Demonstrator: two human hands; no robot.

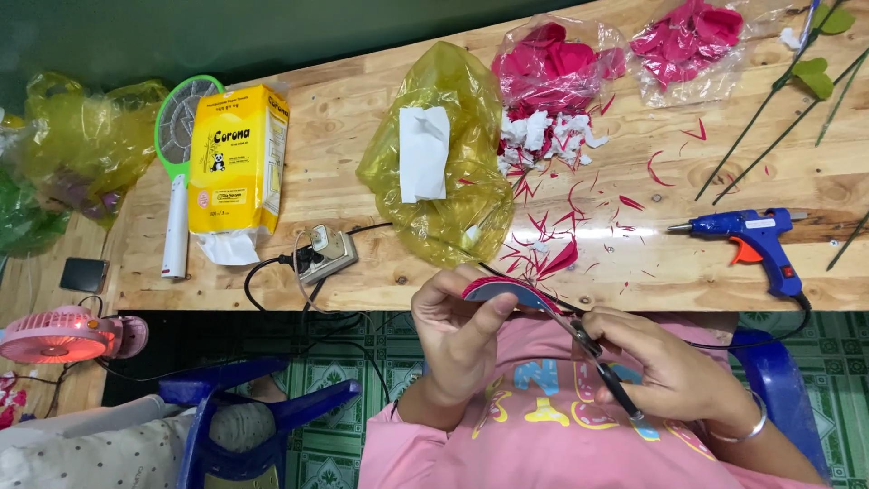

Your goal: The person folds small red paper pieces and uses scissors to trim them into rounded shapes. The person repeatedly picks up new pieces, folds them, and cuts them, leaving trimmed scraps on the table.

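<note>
Red petal piece (496,290) pinched between thumb and fingers of my left hand (457,335), scissors (593,353) gripped closed-fisted in my right hand (665,367), blades meeting the petal's right edge, 1 blue glue gun (756,240) beyond my right hand on the wooden table (362,118).

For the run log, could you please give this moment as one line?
left hand: holds red disc | right hand: scissors cutting disc

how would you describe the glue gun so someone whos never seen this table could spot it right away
Start at the long wooden table and go to its right end, near the front edge. The glue gun lies flat there, below the green wire stems, its nozzle pointing left toward the red paper scraps. It is the only blue tool on the wood, with an orange trigger and a black cord.
</note>
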